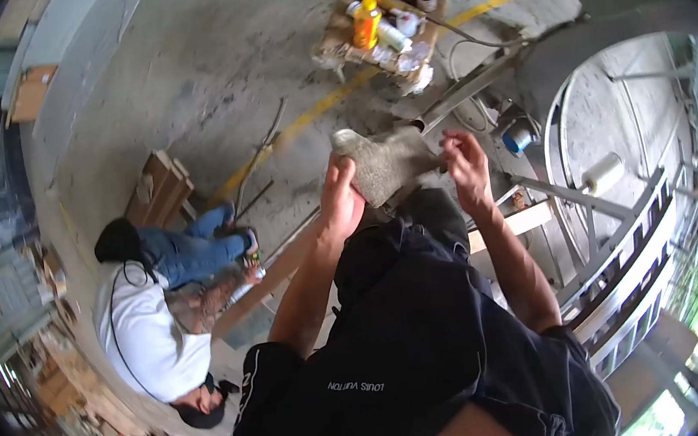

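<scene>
A round metal frame (611, 179) curves off to the right of the right hand (465, 163). Left of and below the left hand (339, 191), a co-worker (162, 317) in a white shirt and jeans crouches on the concrete floor (203, 71). Beyond both hands sits a cardboard tray (382, 20) crowded with bottles (one yellow). Between the hands hangs a grey cloth (382, 167): the left grips its near edge, the right pinches its far corner.
</scene>
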`<state>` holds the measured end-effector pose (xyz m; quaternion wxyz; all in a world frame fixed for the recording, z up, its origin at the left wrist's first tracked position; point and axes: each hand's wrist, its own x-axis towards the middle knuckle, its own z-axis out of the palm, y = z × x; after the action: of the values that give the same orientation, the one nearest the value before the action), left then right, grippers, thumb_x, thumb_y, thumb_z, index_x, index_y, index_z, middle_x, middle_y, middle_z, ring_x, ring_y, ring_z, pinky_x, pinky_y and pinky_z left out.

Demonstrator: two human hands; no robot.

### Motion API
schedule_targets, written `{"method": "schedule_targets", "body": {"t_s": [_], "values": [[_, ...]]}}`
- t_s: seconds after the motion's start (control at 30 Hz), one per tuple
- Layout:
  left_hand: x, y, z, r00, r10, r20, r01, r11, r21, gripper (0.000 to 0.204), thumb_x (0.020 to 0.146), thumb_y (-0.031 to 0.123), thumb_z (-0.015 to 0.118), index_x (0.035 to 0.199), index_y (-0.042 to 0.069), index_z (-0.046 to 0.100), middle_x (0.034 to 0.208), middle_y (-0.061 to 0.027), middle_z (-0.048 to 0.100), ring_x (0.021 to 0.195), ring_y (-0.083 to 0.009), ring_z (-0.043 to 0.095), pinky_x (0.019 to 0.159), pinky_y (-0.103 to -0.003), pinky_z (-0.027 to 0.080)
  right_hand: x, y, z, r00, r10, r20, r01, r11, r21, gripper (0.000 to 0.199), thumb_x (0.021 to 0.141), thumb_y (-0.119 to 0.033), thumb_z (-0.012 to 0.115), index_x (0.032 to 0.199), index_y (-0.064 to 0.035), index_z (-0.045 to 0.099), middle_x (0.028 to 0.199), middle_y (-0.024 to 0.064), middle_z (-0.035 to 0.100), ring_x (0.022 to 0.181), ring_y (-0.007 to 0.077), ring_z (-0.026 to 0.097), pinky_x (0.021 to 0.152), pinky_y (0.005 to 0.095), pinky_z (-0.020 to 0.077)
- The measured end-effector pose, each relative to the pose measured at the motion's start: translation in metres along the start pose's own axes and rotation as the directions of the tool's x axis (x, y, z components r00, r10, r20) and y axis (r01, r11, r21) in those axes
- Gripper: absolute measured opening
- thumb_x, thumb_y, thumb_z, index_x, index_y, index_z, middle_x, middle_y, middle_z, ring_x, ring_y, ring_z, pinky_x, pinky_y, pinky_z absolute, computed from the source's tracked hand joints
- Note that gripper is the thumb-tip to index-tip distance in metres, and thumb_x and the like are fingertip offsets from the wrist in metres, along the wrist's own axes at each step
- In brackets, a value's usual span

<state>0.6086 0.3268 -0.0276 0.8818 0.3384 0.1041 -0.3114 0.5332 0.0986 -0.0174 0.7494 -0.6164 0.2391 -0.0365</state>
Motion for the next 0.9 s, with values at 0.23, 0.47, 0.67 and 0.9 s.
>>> {"method": "schedule_targets", "body": {"t_s": [0.23,0.47,0.67,0.9], "values": [[-0.019,0.008,-0.024,0.922,0.287,-0.259,-0.255,0.955,0.153,0.040,0.103,0.023,0.048,0.138,0.005,0.045,0.133,-0.0100,0.054,0.126,-0.0239,0.051,0.107,-0.043,0.041,0.170,0.062,-0.018,0.987,0.115,0.115,-0.074,0.948,-0.310,0.043,0.082,-0.022,0.077,0.114,-0.0002,0.058,0.101,0.0074,0.067,0.090,0.0158,0.065,0.076,0.0306,0.0525],[-0.091,-0.059,0.044,0.712,0.294,-0.637,-0.468,0.876,-0.119,0.056,0.098,0.028,0.059,0.143,0.001,0.040,0.135,-0.0161,0.054,0.120,-0.0306,0.056,0.102,-0.045,0.048,0.354,0.110,0.022,0.976,-0.210,0.056,0.195,0.733,-0.652,0.104,0.060,-0.020,0.092,0.144,-0.0072,0.032,0.131,0.0186,0.052,0.112,0.0293,0.060,0.083,0.0396,0.0556],[-0.133,-0.134,0.101,0.425,0.380,-0.821,-0.214,0.924,0.317,0.054,0.098,0.020,0.056,0.146,0.003,0.037,0.136,-0.0161,0.052,0.121,-0.0308,0.056,0.100,-0.043,0.051,0.409,0.129,0.054,0.997,-0.070,0.033,0.077,0.909,-0.410,0.122,0.059,-0.021,0.090,0.154,-0.0110,0.016,0.146,0.0223,0.036,0.129,0.0369,0.045,0.100,0.0437,0.0463],[-0.162,-0.156,0.094,0.313,0.152,-0.937,-0.583,0.810,-0.063,0.049,0.101,0.026,0.052,0.141,-0.001,0.044,0.131,-0.0177,0.059,0.114,-0.0304,0.062,0.098,-0.043,0.052,0.469,0.195,0.034,0.904,-0.354,0.240,0.421,0.834,-0.357,0.082,0.072,-0.025,0.084,0.140,-0.0098,0.042,0.131,0.0133,0.048,0.114,0.0297,0.052,0.094,0.0444,0.0461]]}}
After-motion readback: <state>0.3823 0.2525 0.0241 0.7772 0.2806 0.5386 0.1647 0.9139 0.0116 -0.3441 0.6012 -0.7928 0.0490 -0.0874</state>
